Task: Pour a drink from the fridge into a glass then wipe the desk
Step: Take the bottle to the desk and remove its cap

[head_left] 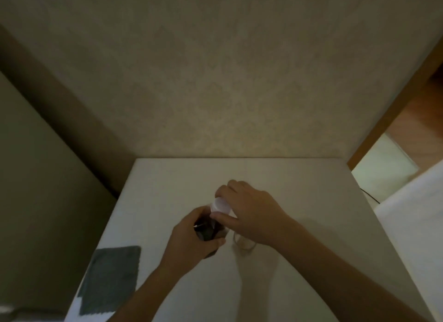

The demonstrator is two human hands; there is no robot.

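A dark drink bottle stands upright on the white desk. My left hand is wrapped around its body. My right hand grips the bottle's white cap from above, with fingers and thumb closed on it. A clear glass stands on the desk just right of the bottle, mostly hidden under my right hand. A dark grey cloth lies flat near the desk's front left corner.
The desk stands against a patterned wall, with a darker wall or panel on the left. To the right are a wooden door frame, a thin black cable and a white surface.
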